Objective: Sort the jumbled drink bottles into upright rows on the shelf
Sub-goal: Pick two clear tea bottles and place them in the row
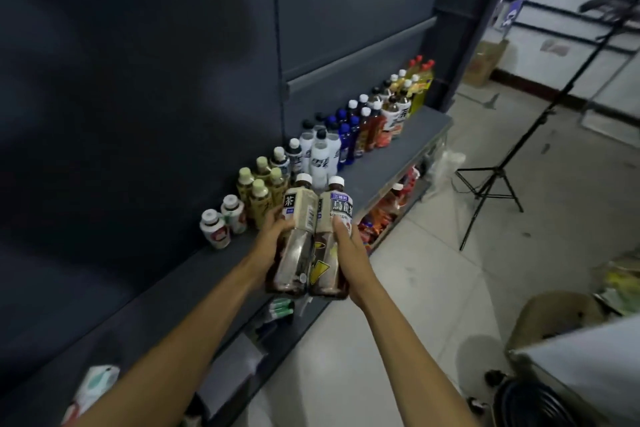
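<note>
Two brown tea bottles with white caps are held side by side above the front edge of the dark shelf [391, 163]. My left hand [273, 236] grips the left tea bottle [298, 218] around its middle. My right hand [346, 246] grips the right tea bottle [334, 215] the same way. Both bottles tilt slightly away from me. Behind them, upright bottles stand in rows along the shelf's back: two small white bottles [221, 222], green tea bottles [259, 191], white bottles [320, 152], blue bottles [346, 135], orange-red bottles [374, 125] and yellow bottles [420, 83].
A lower shelf [384, 215] holds colourful packets and bottles. A white-green packet [93, 388] lies on the shelf's near end. On the tiled floor stand a black tripod [491, 177], a cardboard box [485, 61] far back, and a beige bin [554, 319] near a white surface.
</note>
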